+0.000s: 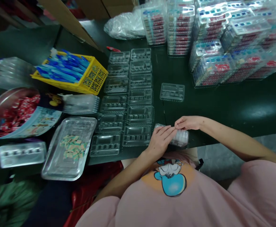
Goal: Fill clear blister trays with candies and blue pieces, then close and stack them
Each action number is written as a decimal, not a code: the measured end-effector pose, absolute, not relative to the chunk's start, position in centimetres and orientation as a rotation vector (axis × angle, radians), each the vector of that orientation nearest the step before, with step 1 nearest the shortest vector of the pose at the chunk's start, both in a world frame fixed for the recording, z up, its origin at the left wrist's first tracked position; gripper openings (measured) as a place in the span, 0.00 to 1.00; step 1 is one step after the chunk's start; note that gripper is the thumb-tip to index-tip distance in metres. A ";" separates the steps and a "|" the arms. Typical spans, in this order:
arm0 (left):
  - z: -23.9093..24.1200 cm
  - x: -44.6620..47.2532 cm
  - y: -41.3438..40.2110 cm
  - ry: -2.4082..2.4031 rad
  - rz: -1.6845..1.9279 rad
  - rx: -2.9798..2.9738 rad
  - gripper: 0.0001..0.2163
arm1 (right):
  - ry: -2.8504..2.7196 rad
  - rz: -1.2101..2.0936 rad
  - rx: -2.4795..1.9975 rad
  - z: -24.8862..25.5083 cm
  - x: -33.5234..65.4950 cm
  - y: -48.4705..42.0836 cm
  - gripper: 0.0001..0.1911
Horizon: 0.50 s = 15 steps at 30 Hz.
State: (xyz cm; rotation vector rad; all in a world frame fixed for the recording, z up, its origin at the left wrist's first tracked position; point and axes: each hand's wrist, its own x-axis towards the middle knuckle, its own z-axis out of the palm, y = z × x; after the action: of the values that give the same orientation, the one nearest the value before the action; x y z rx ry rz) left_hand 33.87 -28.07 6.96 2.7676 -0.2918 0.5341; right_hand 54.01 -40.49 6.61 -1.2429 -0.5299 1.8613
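Note:
A stack of clear plastic blister trays [180,138] sits at the near edge of the dark green table [234,101]. My left hand [160,138] lies flat on top of that stack. My right hand [187,122] meets it from the right, fingertips pinching at the stack's top tray. To the left of both hands, two columns of empty clear trays [128,94] lie laid out in rows. One single tray [172,92] lies apart, farther back.
A yellow basket [94,77] holds blue pieces. A metal tray [57,167] carries small pale pieces, and a round tin [0,107] holds red ones. Stacks of filled packs [223,41] stand at the back right. A cardboard box [67,19] is at the back left.

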 end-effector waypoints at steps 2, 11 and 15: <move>7.0 33.9 -28.1 -0.287 0.548 2.772 0.17 | -0.506 1.844 -1.237 6.5 53.8 -40.4 0.20; 7.4 34.1 -27.9 -0.256 0.505 2.779 0.17 | -0.513 1.785 -1.280 6.0 53.5 -39.5 0.15; 7.4 33.7 -27.9 -0.262 0.496 2.773 0.17 | -0.491 1.814 -1.236 5.9 53.1 -39.5 0.15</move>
State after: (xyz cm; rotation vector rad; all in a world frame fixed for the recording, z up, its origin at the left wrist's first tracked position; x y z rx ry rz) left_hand 33.66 -27.87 7.41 2.7733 -0.2615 0.4960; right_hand 53.14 -39.53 5.91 -1.2361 -0.4906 1.8144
